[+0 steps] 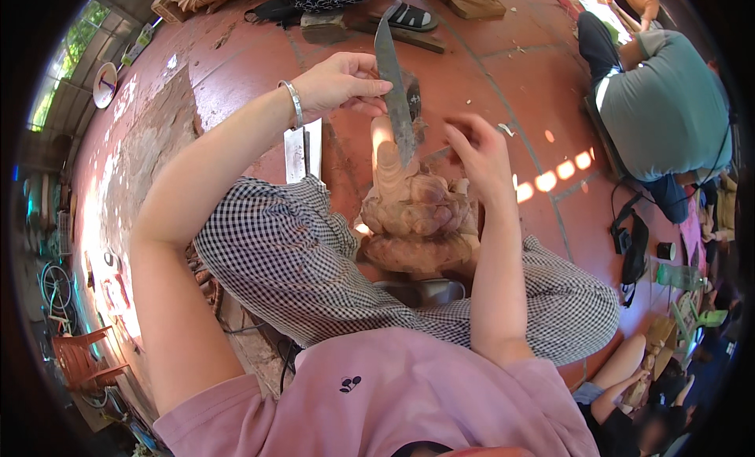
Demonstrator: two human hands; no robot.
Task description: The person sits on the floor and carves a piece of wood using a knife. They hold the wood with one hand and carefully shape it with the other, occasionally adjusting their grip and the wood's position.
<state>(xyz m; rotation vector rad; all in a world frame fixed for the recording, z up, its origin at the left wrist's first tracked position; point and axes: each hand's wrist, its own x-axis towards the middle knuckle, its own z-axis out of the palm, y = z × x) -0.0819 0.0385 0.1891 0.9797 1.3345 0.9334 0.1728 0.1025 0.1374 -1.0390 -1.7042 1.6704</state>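
A long, dull grey blade (393, 83), shaped like a knife with a narrowing tip, stands nearly upright in front of me. My left hand (338, 83) pinches it with the thumb against its flat side; I see no handle. Its lower end meets a reddish-brown wood carving (417, 209) with rounded, petal-like lobes on a wide base. The carving stands upright between my knees, and a paler upright wooden part (388, 162) rises from its left side. To the right of the blade, my right hand (481, 154) hovers with fingers loosely bent and apart, holding nothing.
Below my left wrist lies a pale flat piece (302, 154). A person in a grey-green shirt (668, 103) crouches at the right. At the far side are a sandaled foot (413, 18) and wooden blocks (324, 27). A red chair (82, 355) stands at the left.
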